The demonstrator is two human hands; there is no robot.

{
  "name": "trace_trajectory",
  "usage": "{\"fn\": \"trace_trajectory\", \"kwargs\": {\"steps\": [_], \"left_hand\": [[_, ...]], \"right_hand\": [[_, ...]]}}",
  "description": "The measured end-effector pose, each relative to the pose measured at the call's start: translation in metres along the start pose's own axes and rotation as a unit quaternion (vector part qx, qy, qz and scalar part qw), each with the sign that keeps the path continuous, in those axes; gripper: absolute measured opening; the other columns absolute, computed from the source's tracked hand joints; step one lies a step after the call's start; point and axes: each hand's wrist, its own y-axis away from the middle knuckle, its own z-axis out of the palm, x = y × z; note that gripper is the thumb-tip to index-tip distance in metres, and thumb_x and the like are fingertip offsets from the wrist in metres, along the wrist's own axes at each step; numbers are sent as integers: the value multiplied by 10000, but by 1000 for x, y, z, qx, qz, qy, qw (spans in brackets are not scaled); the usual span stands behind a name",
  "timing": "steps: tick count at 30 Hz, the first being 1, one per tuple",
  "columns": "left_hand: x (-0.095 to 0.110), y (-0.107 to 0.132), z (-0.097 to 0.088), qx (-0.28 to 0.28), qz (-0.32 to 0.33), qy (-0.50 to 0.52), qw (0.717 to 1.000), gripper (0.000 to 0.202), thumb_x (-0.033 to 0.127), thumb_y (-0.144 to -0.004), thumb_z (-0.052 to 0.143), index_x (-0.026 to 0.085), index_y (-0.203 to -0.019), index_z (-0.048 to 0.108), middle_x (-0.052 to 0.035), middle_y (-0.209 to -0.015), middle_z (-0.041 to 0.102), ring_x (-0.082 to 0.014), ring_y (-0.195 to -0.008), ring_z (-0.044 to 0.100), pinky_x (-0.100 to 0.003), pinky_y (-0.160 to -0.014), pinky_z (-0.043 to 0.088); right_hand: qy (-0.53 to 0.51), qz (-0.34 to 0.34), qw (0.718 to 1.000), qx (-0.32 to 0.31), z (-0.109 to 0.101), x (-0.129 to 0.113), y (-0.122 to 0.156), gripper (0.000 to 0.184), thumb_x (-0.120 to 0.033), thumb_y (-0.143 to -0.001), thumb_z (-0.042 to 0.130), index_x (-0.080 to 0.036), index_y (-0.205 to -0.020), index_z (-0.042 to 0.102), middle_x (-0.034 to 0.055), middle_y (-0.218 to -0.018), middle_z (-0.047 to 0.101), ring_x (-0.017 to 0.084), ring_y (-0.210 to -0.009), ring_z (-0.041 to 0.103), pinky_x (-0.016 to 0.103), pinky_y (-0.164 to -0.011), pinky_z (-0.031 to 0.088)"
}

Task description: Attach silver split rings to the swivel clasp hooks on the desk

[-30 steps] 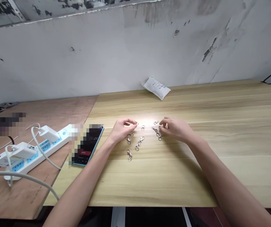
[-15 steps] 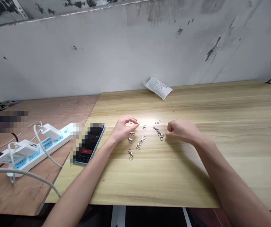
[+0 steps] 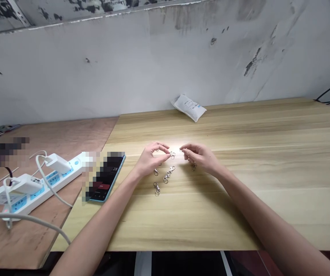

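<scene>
Several small silver swivel lobster clasps lie on the pale wood tabletop (image 3: 216,214), among them one (image 3: 157,188) near the front and a linked pair (image 3: 168,174) in the middle. My left hand (image 3: 151,159) pinches a small metal ring (image 3: 170,155) at its fingertips. A loose split ring (image 3: 172,155) lies just beyond them. My right hand (image 3: 200,157) faces it with curled fingers, a glint at the tips, and partly covers a clasp (image 3: 193,166). Whether that hand holds anything is too small to tell.
A phone (image 3: 106,178) with a pixelated top lies left of my left forearm. Farther left, on a plywood table (image 3: 52,134), is a white power strip (image 3: 38,188) with chargers and cables. A white packet (image 3: 188,107) lies against the wall at the back.
My right hand has moved left from beside the clasps and now almost meets my left hand. It hides the clasps it passed over. The view has shifted slightly.
</scene>
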Motion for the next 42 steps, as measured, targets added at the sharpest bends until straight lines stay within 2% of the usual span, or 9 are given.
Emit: {"fn": "trace_trajectory", "kwargs": {"steps": [4, 7, 12, 18, 42], "left_hand": [[-2, 1, 3, -2, 11, -6, 1000, 55, 256, -782, 714, 204, -772, 701, -56, -1017, 682, -234, -1054, 606, -436, -967, 440], [-3, 1, 4, -2, 18, -17, 1000, 54, 261, -787, 720, 208, -782, 706, -51, -1023, 679, -227, -1064, 602, -435, -995, 421], [0, 2, 4, 3, 35, -30, 999, 38, 247, -802, 713, 210, -797, 704, -55, -1047, 669, -222, -1087, 588, -439, -1009, 411], [0, 2, 2, 26, 48, -67, 996, 42, 244, -822, 687, 213, -793, 688, -52, -1055, 667, -232, -1082, 579, -463, -999, 420], [-1, 2, 1, 8, 49, -64, 997, 51, 259, -843, 663, 215, -818, 673, -54, -1080, 658, -234, -1105, 568, -480, -1013, 400]], "right_hand": [[-98, 0, 995, -7, 11, 3, -2, 395, -462, -792, 659, -153, -1035, 692, 68, -855, 720, 113, -594, 585, 280, -603, 512], [-123, -5, 992, -14, 14, 3, -1, 424, -462, -773, 699, -164, -1074, 692, 87, -934, 741, 112, -604, 597, 303, -647, 539], [-122, 2, 992, -41, 19, 4, 1, 345, -454, -797, 686, -161, -976, 721, 86, -931, 742, 90, -549, 563, 292, -607, 545], [-134, 6, 991, -22, 19, 6, 0, 329, -449, -798, 685, -170, -969, 714, 87, -942, 748, 80, -511, 549, 267, -551, 520], [-142, 10, 990, -18, 20, 3, 1, 344, -468, -784, 696, -174, -960, 720, 91, -939, 747, 79, -522, 521, 279, -573, 519]]}}
